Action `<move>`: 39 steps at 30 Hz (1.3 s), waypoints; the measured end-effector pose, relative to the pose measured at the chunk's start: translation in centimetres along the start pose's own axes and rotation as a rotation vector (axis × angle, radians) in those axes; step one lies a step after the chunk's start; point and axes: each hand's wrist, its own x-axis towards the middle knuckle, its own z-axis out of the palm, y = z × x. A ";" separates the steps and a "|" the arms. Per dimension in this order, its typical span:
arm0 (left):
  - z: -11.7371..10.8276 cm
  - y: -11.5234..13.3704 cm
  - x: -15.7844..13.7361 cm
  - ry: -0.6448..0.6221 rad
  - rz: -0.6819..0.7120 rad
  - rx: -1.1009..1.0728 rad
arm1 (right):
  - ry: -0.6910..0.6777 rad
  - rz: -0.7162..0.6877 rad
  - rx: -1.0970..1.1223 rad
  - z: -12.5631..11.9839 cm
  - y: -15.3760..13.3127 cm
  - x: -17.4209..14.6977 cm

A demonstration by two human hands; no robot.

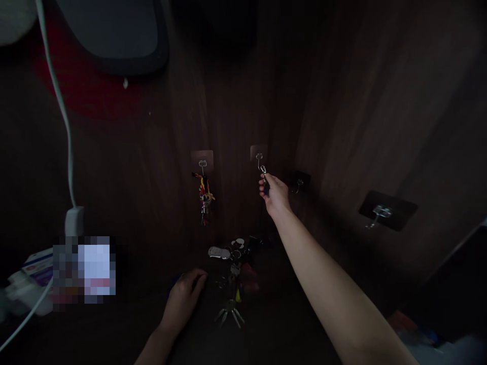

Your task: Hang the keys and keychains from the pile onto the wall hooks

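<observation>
My right hand is raised to the dark wood wall, closed round a keychain whose metal snap clasp sticks up above the fingers. The clasp is at the lower end of a wall hook; I cannot tell whether it is caught on it. A dark piece of the keychain shows between the fingers. Low on the left, my left hand rests on the dark surface with curled fingers, a bit of dark blue beside it. Close by lie a grey key fob, loose keys and a yellow tag.
A key bunch with a red and yellow cord hangs on the left hook. Two more hooks, one small and one larger, are on the right. A white cable runs down the left, past boxes.
</observation>
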 end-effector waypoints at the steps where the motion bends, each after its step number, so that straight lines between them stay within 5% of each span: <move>1: 0.0 0.0 0.0 -0.001 0.001 0.001 | -0.001 0.013 0.005 0.0 0.1 0.0; 21: -0.3 0.4 0.1 -0.021 0.000 0.021 | -0.098 0.378 0.189 -1.0 2.2 0.3; 39: -0.4 0.5 -0.1 -0.011 0.020 0.016 | -0.189 0.326 0.033 -7.2 5.1 -2.3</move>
